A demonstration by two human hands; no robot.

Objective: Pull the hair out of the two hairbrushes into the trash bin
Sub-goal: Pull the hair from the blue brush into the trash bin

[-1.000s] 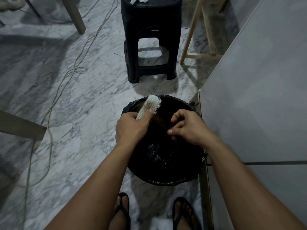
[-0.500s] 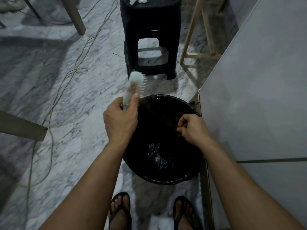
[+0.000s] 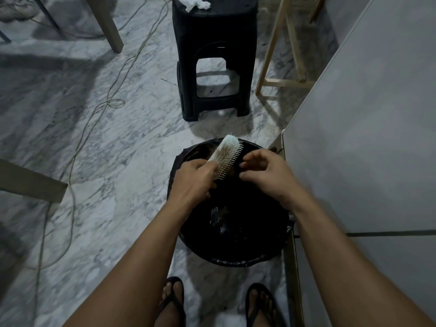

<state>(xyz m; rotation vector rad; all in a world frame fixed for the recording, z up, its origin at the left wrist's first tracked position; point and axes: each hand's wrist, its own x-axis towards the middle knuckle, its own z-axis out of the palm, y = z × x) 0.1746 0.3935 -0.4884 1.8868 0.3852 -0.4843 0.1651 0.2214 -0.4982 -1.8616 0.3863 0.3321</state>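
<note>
Pale plastic hairbrush (image 3: 227,156), oblong head, rows of stiff pins facing right, brownish hair matted at the pin roots. Half a second ago it was lifted clear to the left of the bin; it is now back over the bin's far rim, pins turned toward the other hand. Judged meaning: one tuft has been dropped and another pull is about to start.

Left hand (image 3: 194,180): grip closed around the brush's lower end, handle hidden in the fist.

Right hand (image 3: 266,175): over the bin, just beside the pins, thumb and forefinger nearly pinched. Whether they hold any strands cannot be told against the dark liner.

Trash bin (image 3: 236,258): round, lined with a glossy, crinkled black bag; on the floor between the person's feet and the stool. Contents too dark to make out.

Stool (image 3: 213,55): black moulded plastic, beyond the bin, white crumpled tissue (image 3: 197,3) on its seat.

Floor: polished grey-veined marble, thin cable (image 3: 94,114) trailing left of the bin.

Second hairbrush: not in view.
</note>
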